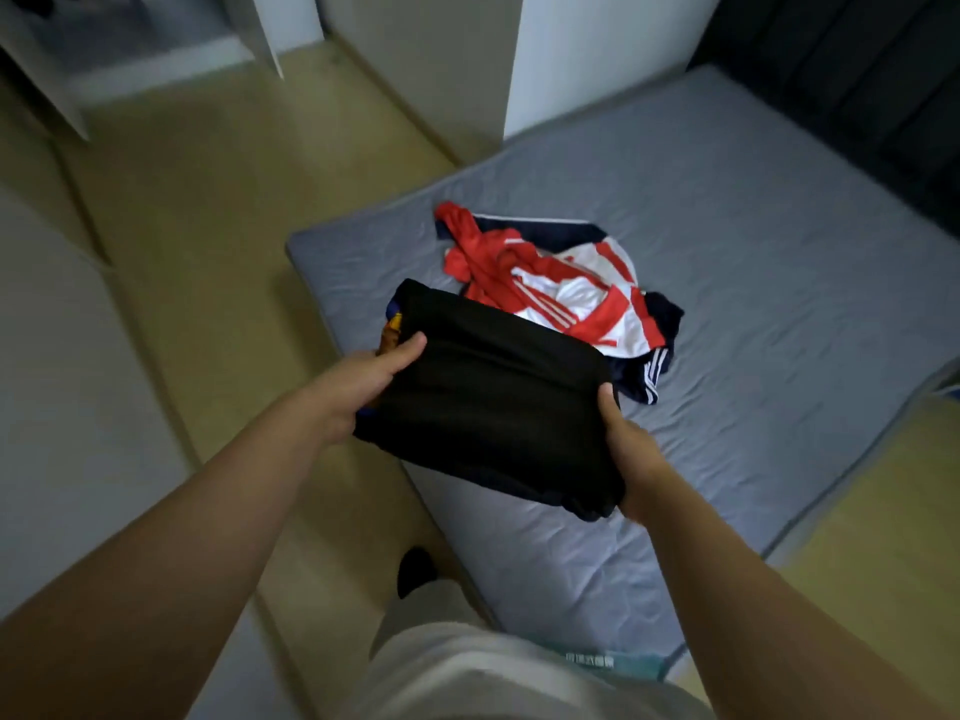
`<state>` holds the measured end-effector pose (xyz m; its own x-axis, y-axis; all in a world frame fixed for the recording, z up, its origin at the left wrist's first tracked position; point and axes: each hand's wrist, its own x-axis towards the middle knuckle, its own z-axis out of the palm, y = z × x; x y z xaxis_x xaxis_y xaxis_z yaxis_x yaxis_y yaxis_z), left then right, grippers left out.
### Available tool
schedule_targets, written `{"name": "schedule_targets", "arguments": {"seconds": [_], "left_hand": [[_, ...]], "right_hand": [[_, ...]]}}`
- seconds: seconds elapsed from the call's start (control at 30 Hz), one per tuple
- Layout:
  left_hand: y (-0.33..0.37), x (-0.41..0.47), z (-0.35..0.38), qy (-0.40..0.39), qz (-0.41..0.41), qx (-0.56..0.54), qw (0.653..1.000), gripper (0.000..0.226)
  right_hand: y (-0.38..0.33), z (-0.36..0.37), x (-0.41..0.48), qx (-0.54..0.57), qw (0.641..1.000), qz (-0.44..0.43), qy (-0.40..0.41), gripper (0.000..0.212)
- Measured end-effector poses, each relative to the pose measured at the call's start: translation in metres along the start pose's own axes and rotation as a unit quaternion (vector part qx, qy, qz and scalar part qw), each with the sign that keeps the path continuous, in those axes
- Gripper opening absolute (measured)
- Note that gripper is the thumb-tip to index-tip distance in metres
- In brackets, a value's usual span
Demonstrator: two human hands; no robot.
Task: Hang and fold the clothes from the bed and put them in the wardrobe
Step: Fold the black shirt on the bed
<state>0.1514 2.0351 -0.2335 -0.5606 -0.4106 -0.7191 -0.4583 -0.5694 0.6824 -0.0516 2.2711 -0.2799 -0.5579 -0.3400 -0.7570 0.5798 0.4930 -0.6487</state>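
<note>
The grey bed [727, 252] fills the right of the scene, and what looks like the open wardrobe [156, 70] stands at the far left across the floor, too blurred to show its shelves. A loose pile of red, white and navy clothes [561, 288] lies unfolded on the bed, just beyond the hands. In front of it the folded black garment [493, 402] is held up over the bed's near left edge, its long axis running from far left to near right. The left hand [358, 387] grips the far-left end, thumb on top. The right hand [628, 449] grips the near-right end the same way. The wardrobe lies to the left hand's side, so I judge the carry leads with that end.
</note>
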Motion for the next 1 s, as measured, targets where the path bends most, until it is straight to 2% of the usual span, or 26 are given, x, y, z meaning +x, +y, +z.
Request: {"name": "schedule_targets", "arguments": {"seconds": [0.13,0.2,0.27,0.43,0.63,0.7,0.87,1.0], "left_hand": [[0.015,-0.045,-0.013,0.029,0.073,-0.011,0.997,0.062],[0.013,-0.066,-0.014,0.034,0.086,-0.033,0.995,0.067],[0.006,-0.086,-0.012,0.039,0.101,-0.076,0.991,0.063],[-0.010,-0.141,0.004,0.081,0.126,-0.132,0.980,0.058],[-0.012,-0.202,-0.003,0.141,0.148,-0.129,0.970,0.064],[-0.009,-0.217,-0.016,0.153,0.156,-0.133,0.967,0.067],[0.008,-0.236,-0.062,0.164,0.174,-0.166,0.957,0.068],[0.044,-0.234,-0.107,0.168,0.186,-0.155,0.956,0.064]], "right_hand": [[-0.043,0.011,-0.044,0.052,0.993,0.019,-0.102,0.075],[-0.054,0.005,-0.064,0.026,0.991,0.042,-0.125,0.079],[-0.056,-0.001,-0.079,-0.009,0.990,0.053,-0.129,0.085],[-0.053,-0.004,-0.111,-0.030,0.993,0.012,-0.113,0.080],[-0.072,0.019,-0.160,-0.035,0.993,-0.078,-0.080,0.049],[-0.080,0.035,-0.172,-0.046,0.990,-0.095,-0.093,0.053],[-0.108,0.089,-0.185,-0.083,0.981,-0.146,-0.098,0.081],[-0.135,0.143,-0.176,-0.086,0.978,-0.160,-0.099,0.074]]}}
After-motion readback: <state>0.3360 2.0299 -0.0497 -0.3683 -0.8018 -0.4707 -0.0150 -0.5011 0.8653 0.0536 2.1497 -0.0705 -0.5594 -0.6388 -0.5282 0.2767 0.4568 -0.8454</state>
